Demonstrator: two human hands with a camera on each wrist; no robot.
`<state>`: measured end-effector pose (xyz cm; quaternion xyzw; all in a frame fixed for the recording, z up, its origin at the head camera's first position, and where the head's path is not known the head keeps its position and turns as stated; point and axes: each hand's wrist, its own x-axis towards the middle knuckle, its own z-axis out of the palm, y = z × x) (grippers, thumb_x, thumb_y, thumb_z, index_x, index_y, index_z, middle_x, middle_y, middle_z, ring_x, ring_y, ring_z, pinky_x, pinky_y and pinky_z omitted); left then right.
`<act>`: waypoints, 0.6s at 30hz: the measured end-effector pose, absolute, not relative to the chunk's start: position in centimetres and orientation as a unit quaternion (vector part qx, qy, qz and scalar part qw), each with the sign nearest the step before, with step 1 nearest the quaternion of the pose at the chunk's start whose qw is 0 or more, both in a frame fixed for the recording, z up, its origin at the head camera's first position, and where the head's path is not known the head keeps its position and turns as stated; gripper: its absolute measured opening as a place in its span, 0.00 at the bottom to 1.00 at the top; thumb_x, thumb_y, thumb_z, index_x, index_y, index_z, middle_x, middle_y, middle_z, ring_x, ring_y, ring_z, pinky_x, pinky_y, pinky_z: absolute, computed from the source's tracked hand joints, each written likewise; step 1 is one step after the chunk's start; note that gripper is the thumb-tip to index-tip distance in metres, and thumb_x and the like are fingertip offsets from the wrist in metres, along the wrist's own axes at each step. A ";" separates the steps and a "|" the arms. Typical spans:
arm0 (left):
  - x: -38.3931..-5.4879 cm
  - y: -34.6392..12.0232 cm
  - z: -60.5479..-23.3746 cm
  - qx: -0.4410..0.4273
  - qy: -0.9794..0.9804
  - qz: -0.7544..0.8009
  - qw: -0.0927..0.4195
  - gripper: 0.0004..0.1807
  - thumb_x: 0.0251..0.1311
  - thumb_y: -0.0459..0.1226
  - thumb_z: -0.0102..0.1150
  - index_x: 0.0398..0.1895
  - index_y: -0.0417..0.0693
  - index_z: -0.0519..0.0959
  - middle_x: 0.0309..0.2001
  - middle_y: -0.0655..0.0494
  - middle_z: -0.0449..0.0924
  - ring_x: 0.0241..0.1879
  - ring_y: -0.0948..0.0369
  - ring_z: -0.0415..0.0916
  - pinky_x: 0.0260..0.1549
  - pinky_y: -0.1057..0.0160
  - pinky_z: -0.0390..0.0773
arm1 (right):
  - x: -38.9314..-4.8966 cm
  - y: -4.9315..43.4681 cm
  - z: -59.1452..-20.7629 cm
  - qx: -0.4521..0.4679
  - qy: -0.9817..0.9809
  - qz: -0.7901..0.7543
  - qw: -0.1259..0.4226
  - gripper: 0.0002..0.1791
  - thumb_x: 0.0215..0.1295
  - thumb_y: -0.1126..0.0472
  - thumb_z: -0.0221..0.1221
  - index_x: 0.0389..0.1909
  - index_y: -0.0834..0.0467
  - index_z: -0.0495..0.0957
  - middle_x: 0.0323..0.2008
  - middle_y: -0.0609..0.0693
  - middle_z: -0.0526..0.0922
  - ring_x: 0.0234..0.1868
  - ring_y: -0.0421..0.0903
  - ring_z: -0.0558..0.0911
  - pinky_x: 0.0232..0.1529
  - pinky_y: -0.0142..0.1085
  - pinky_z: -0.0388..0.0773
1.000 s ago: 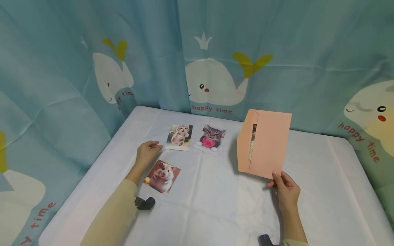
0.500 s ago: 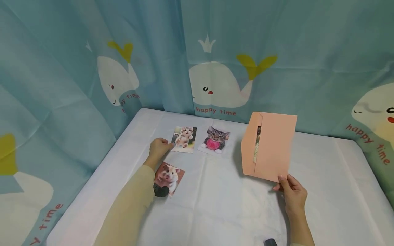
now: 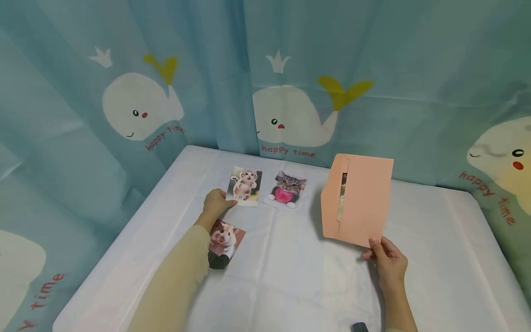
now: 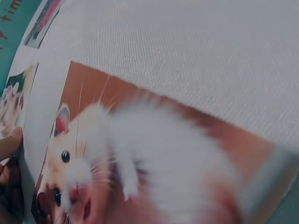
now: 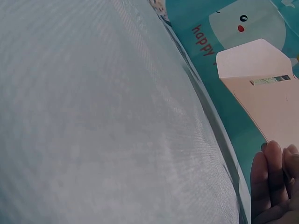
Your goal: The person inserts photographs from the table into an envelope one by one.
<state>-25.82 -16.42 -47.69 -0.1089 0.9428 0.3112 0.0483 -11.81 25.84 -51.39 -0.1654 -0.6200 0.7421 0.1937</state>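
White tbl, kitten pic, near-L corner in L hand

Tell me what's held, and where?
The right hand holds the pink envelope near its lower right corner; the left hand touches the kitten photo at one corner, grip unclear.

The left grip now pinches the kitten card; the sleeve now partly hides the hamster card.

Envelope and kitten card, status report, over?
Right hand gripping envelope, flap open, printed strip showing at its mouth. Left hand: thumb on kitten card, pinch unclear. In head view, left sleeve partly covers hamster card.
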 end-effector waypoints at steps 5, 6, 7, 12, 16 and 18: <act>-25.8 -17.0 -48.3 -0.067 0.945 0.316 0.055 0.19 0.54 0.44 0.65 0.22 0.42 0.67 0.21 0.54 0.64 0.24 0.58 0.61 0.24 0.63 0.62 | -11.9 25.8 -51.6 -0.163 -0.612 0.751 0.186 0.07 0.61 0.71 0.60 0.32 0.56 0.83 0.18 0.48 0.81 0.13 0.40 0.78 0.22 0.27 0.77; -25.8 -17.2 -48.3 -0.058 0.944 0.320 0.053 0.20 0.54 0.43 0.65 0.19 0.44 0.65 0.19 0.56 0.61 0.23 0.58 0.59 0.23 0.64 0.59 | -12.0 25.8 -51.6 -0.167 -0.613 0.750 0.184 0.07 0.61 0.71 0.60 0.32 0.56 0.83 0.17 0.48 0.81 0.13 0.40 0.78 0.22 0.27 0.78; -25.7 -17.3 -48.3 -0.049 0.944 0.324 0.051 0.21 0.55 0.43 0.64 0.18 0.46 0.62 0.18 0.57 0.58 0.22 0.59 0.57 0.23 0.64 0.57 | -12.0 25.8 -51.6 -0.170 -0.611 0.751 0.182 0.07 0.61 0.71 0.60 0.32 0.56 0.83 0.17 0.48 0.81 0.13 0.40 0.78 0.21 0.27 0.77; -25.2 -17.2 -48.1 -0.024 0.926 0.376 0.017 0.18 0.57 0.39 0.63 0.18 0.41 0.67 0.15 0.57 0.61 0.21 0.60 0.58 0.23 0.64 0.59 | -12.0 26.0 -51.5 -0.184 -0.617 0.746 0.173 0.06 0.61 0.68 0.61 0.32 0.54 0.83 0.17 0.48 0.81 0.13 0.40 0.78 0.22 0.27 0.77; -24.5 -17.0 -48.2 -0.038 0.902 0.431 -0.008 0.16 0.59 0.38 0.62 0.21 0.37 0.71 0.15 0.55 0.72 0.18 0.62 0.62 0.22 0.65 0.61 | -12.1 26.1 -51.3 -0.183 -0.623 0.740 0.172 0.06 0.61 0.68 0.61 0.31 0.53 0.83 0.17 0.48 0.81 0.13 0.40 0.78 0.22 0.27 0.77; -24.2 -17.0 -48.3 -0.055 0.885 0.463 -0.009 0.17 0.60 0.38 0.62 0.19 0.41 0.70 0.14 0.56 0.74 0.16 0.64 0.63 0.21 0.66 0.62 | -12.2 26.1 -51.3 -0.181 -0.621 0.743 0.174 0.07 0.61 0.69 0.61 0.31 0.54 0.83 0.17 0.48 0.81 0.13 0.40 0.78 0.21 0.27 0.77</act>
